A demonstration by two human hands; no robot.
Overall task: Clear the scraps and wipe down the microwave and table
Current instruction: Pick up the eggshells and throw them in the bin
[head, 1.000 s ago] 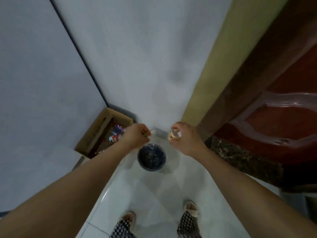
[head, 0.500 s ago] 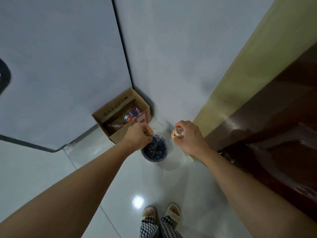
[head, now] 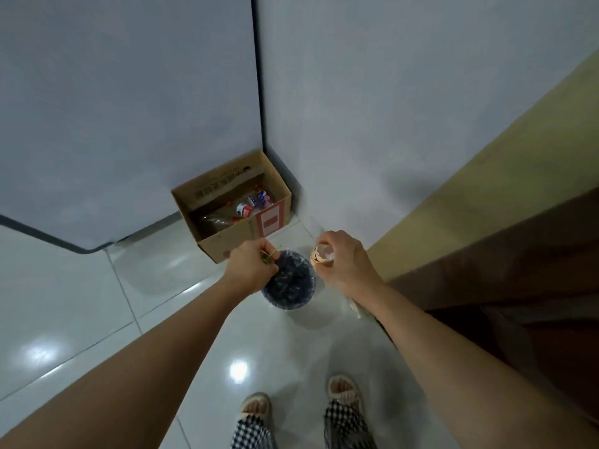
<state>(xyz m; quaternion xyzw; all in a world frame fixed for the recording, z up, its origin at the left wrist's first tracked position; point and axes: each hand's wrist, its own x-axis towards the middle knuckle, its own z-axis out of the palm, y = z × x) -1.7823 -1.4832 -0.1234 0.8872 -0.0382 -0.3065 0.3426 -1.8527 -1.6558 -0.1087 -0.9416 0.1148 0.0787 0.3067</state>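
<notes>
On the white floor (head: 162,286), in the wall corner, sits a box (head: 227,241) holding bottles (head: 249,205). Just before it stands a bin (head: 291,283) lined with a dark bag. Above its left rim the left hand (head: 249,270) curls its grip round thin green scraps (head: 269,256). Above the right rim the right hand (head: 343,267) grips crumpled clear and tan wrappers (head: 321,256). Sandalled feet (head: 343,388) stand below.
</notes>
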